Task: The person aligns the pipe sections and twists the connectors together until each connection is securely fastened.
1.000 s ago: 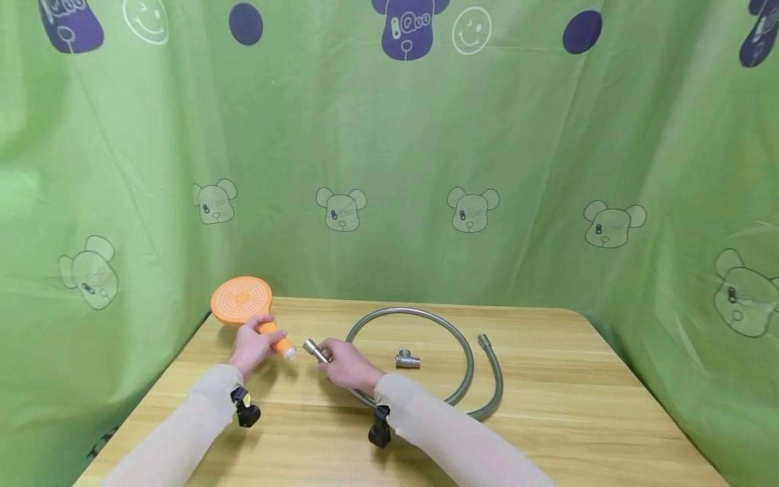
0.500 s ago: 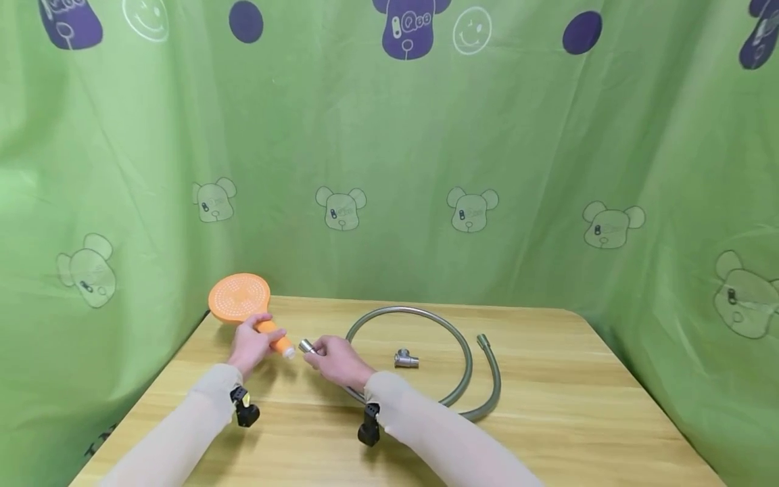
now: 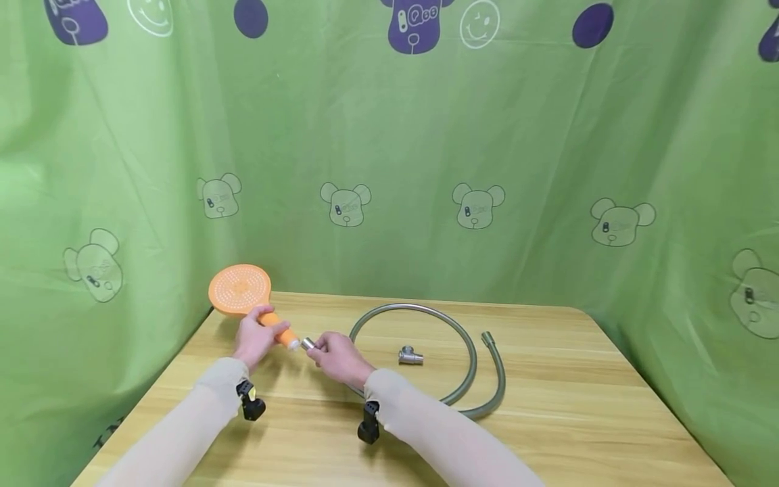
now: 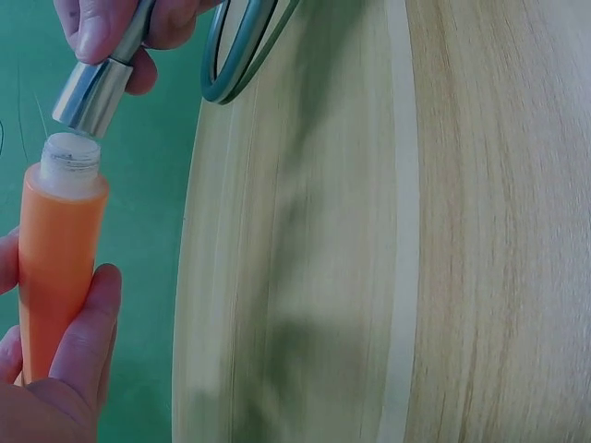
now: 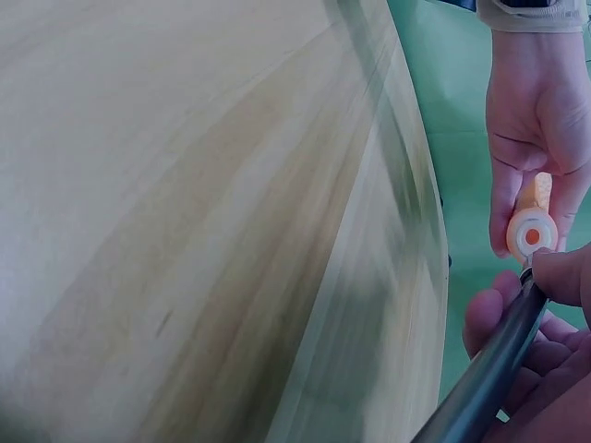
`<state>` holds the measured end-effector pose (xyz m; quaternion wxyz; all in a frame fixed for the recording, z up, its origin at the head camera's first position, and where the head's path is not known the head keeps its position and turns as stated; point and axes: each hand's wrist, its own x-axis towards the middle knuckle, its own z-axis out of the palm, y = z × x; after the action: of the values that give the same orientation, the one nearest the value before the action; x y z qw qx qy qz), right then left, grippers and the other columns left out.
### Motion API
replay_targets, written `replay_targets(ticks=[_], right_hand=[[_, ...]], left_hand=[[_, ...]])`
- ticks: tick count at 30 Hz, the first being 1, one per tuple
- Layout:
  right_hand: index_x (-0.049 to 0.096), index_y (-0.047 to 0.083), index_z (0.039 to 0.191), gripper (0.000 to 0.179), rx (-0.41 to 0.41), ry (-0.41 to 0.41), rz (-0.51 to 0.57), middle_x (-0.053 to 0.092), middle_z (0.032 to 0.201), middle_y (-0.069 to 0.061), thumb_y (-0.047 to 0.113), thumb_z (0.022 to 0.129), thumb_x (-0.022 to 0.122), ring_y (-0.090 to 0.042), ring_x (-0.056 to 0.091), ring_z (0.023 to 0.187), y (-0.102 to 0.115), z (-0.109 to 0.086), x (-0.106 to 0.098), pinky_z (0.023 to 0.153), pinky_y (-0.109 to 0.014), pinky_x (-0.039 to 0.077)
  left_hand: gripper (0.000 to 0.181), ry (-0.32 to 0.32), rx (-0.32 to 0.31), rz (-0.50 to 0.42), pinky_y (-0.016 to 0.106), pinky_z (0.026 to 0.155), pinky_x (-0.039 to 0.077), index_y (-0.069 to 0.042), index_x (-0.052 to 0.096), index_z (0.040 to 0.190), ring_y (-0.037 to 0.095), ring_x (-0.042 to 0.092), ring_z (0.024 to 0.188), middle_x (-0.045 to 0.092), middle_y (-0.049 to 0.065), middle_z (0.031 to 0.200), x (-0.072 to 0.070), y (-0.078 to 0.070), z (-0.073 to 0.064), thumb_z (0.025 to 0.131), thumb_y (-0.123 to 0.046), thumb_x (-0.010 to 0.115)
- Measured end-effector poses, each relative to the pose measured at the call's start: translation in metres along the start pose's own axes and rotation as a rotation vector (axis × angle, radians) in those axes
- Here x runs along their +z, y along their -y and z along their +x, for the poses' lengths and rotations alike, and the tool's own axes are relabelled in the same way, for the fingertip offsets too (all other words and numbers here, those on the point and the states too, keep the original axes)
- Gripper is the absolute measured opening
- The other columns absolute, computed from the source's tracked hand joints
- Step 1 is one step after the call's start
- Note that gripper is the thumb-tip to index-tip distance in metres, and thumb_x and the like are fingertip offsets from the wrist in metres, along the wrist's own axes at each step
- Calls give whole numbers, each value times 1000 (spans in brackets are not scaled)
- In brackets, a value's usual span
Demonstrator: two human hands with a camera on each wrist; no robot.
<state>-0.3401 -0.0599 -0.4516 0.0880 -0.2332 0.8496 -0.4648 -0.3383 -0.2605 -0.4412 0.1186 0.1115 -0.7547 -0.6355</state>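
Observation:
An orange shower head (image 3: 240, 289) with a round perforated face is tilted up at the table's left, its handle in my left hand (image 3: 257, 336). The handle ends in a white threaded tip (image 4: 70, 159). My right hand (image 3: 341, 358) pinches the metal end fitting (image 4: 92, 97) of a grey shower hose (image 3: 470, 352). In the left wrist view, that fitting sits right at the mouth of the threaded tip, slightly angled to it. The right wrist view shows the hose running back under my right fingers, the tip's round opening just beyond.
A small chrome T-shaped valve (image 3: 410, 356) lies inside the hose's loop on the wooden table (image 3: 578, 406). The hose's other end (image 3: 487, 337) rests to the right. Green printed curtains (image 3: 402, 257) enclose the back and sides.
My right hand has brought the hose fitting leftward to the shower head's threaded tip, narrowing the gap. The left hand has kept its grip, raising the shower head slightly.

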Motion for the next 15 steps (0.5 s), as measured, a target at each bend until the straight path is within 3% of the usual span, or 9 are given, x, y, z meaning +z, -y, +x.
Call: replay_targets(ticks=[10,15], right_hand=[[64,8,94,12,-25,-26,-18,64,78,1,19,98,66,-10,53,62,2,0,1,48,-22,44],[64,9,93,13,-29,-29,-21,63,76,2,21,98,66,-10,53,62,1,0,1,48,-23,43]], left_hand=[[61,-36,20,25,21,74,60,-3,46,144,25,62,97,48,27,135,3,-4,0,89,-7,75],[62,-38,18,-15,21,75,60,-3,47,143,27,62,99,48,27,135,6,-6,-1,88,-4,75]])
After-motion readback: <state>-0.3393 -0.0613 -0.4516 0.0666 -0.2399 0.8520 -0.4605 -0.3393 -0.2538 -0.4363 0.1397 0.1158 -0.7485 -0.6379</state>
